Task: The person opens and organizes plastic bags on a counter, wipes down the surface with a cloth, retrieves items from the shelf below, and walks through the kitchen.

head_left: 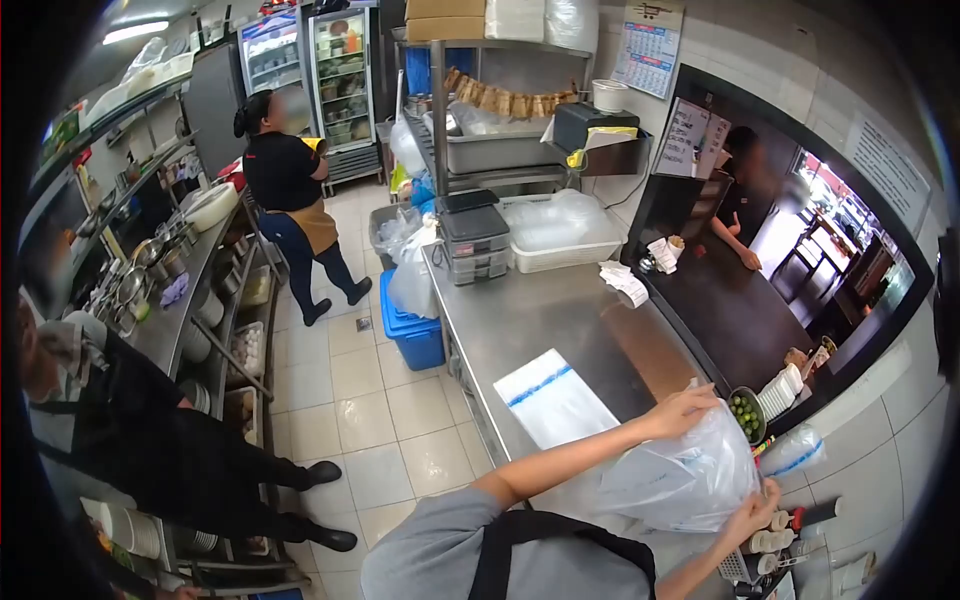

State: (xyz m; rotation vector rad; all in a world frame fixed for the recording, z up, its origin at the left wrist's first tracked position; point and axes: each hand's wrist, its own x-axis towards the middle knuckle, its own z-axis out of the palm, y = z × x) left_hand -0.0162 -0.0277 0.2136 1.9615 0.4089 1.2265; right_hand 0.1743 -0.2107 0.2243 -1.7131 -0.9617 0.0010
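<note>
A translucent white plastic bag [690,470] lies spread over the right end of the steel counter [530,310]. At its top edge is my left hand [685,410], with fingers closed on the plastic. My right hand [750,515] pinches the bag's lower right side. What is inside the bag cannot be made out. Left of it on the counter lies a flat white packet with a blue stripe [556,398]. Beyond the bag stands a bowl of small green fruits [746,412].
Condiment containers [775,535] stand near my right hand. A white basket of plastic bags [565,230] and stacked dark-lidded boxes [474,240] occupy the counter's far end. Two people stand at the left; another is beyond the pass window. A blue bin [412,325] sits on the floor.
</note>
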